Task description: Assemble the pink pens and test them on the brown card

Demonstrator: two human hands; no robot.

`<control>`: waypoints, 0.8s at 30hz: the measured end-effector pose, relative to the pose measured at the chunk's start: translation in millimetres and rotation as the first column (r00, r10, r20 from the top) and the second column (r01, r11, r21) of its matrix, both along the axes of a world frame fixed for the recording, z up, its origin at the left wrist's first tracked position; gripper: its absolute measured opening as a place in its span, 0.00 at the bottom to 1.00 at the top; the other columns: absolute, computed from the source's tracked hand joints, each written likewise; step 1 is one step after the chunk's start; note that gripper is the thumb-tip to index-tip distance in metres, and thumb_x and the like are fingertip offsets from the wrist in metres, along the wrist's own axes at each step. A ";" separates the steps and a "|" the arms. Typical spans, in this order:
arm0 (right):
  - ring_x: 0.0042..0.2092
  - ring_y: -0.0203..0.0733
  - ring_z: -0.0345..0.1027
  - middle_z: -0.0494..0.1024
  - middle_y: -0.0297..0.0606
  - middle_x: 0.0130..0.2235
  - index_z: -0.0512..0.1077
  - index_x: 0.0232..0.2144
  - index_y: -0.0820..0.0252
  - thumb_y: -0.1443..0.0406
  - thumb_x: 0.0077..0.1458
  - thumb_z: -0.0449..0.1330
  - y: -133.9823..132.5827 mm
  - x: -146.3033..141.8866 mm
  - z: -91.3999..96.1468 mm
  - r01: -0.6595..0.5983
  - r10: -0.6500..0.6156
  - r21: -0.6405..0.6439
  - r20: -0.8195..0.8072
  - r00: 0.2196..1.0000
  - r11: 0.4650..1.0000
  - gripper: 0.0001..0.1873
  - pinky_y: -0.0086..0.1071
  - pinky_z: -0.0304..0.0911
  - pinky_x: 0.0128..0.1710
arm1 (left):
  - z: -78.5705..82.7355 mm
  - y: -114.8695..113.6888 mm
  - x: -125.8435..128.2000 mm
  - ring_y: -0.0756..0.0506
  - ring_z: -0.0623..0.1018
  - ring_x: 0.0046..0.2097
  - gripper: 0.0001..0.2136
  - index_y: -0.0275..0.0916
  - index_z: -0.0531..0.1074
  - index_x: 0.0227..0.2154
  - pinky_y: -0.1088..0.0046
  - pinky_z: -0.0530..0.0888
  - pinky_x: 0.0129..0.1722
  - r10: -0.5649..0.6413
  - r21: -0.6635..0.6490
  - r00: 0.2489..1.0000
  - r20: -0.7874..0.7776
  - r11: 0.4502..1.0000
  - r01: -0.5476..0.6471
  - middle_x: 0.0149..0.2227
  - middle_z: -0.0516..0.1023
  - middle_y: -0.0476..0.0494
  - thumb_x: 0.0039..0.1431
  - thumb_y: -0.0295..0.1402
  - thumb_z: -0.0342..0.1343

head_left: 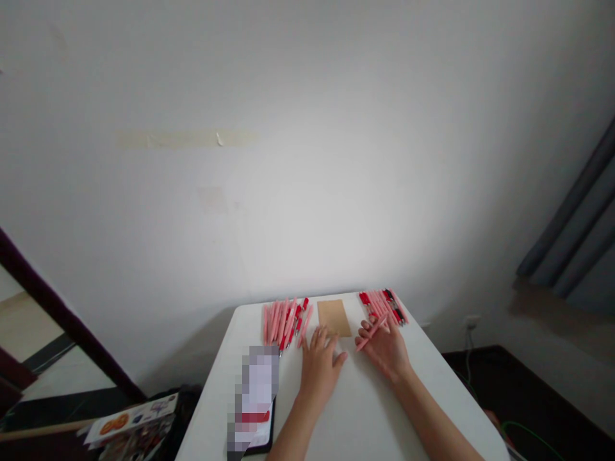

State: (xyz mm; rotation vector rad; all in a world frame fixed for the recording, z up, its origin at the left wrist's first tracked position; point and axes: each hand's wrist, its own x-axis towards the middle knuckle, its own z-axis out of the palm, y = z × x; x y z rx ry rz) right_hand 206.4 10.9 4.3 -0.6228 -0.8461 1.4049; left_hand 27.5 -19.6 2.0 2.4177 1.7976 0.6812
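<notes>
My right hand is turned partly palm up, its fingers closed round a pink pen held at a slant. Just beyond it lies a row of pens, pink, red and black, at the table's far right. My left hand rests palm down with fingers spread, holding nothing. Its fingertips are close to the near edge of a brown paper card. To the left of that hand is another group of pink and red pens, several of them side by side.
A phone, partly blurred out, lies on the white table at the left. The wall stands right behind the table. A grey curtain hangs at the right. Printed packaging sits low at the left.
</notes>
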 end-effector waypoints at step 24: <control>0.23 0.35 0.54 0.66 0.32 0.25 0.66 0.22 0.55 0.36 0.52 0.43 -2.6 -2.8 0.5 -0.060 0.059 -0.037 -0.025 0.998 0.998 0.33 0.36 0.59 0.29 | -9.4 -6.2 -0.6 0.41 0.56 0.66 0.21 0.52 0.62 0.57 0.50 0.56 0.63 -0.022 0.021 1.000 -0.019 1.000 0.022 0.64 0.58 0.46 0.62 0.45 0.42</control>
